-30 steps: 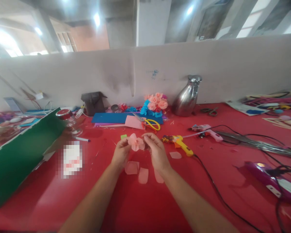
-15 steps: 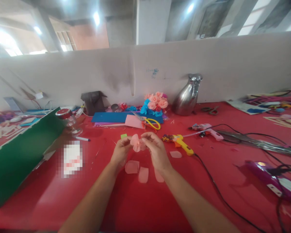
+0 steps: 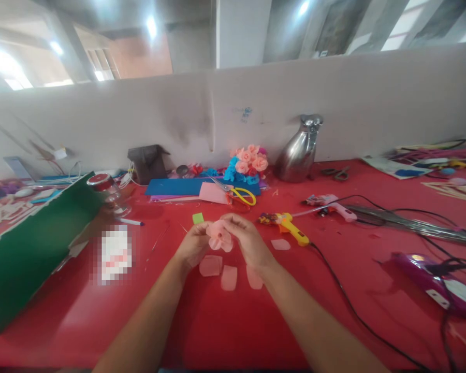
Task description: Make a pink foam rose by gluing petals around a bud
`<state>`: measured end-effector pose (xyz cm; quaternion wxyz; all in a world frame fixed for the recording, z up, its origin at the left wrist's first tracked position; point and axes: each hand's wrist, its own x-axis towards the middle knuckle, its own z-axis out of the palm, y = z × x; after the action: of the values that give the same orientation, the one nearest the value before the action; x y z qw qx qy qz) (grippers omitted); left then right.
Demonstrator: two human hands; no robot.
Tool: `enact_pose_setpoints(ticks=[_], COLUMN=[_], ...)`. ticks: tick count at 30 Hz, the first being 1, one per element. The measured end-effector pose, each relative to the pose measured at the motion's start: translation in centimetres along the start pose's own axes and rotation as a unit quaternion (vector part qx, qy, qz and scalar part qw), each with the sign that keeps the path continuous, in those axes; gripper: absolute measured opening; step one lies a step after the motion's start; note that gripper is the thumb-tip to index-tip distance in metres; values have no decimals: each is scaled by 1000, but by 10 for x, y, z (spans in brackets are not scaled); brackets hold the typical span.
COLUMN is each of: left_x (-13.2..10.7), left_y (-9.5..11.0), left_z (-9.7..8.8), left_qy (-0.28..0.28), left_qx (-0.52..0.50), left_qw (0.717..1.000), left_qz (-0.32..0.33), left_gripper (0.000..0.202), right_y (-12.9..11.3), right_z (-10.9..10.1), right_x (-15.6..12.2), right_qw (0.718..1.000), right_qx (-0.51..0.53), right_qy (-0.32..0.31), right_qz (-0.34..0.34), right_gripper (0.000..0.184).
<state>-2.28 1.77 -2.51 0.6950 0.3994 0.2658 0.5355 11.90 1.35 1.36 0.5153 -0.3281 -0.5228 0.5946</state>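
Observation:
A pink paper flower (image 3: 219, 237) is held up between my two hands above the red table. My left hand (image 3: 194, 245) is closed on its left side. With its fingers pinched at the upper right petals, my right hand (image 3: 244, 237) grips the same flower. Below them lie loose pink petal pieces: one petal (image 3: 211, 266) by my left wrist, another petal (image 3: 229, 278) in the middle, and a third petal (image 3: 255, 277) partly covered by my right hand. One more petal (image 3: 280, 244) rests to the right, near the yellow glue gun (image 3: 293, 230).
Yellow-handled scissors (image 3: 243, 196) lie on blue sheets (image 3: 171, 187) behind my hands. Finished paper flowers (image 3: 250, 161) and a steel jug (image 3: 298, 150) stand by the wall. A pink glue gun (image 3: 336, 206), cords and a purple device (image 3: 431, 282) occupy the right; a green board (image 3: 34, 248) stands left.
The flower has been turned, so its petals now face more toward me and spread wider. My right fingers have shifted slightly left over its top. The view has moved a little.

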Motion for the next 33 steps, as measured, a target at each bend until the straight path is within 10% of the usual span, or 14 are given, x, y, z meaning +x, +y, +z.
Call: enact_pose_setpoints(ticks=[21,33], left_x=[-1,8], left_y=[2,-4], left_z=[1,-3], left_qy=[-1,152], left_qx=[7,-10], left_qw=[1000,988], left_qz=[-6,-22], left_gripper=[13,26], right_y=[2,12], right_z=[-3,-4], right_x=[1,6], right_qw=[1000,994], right_qx=[24,-36], right_qy=[3,91], right_qz=[14,52], right_gripper=[17,25])
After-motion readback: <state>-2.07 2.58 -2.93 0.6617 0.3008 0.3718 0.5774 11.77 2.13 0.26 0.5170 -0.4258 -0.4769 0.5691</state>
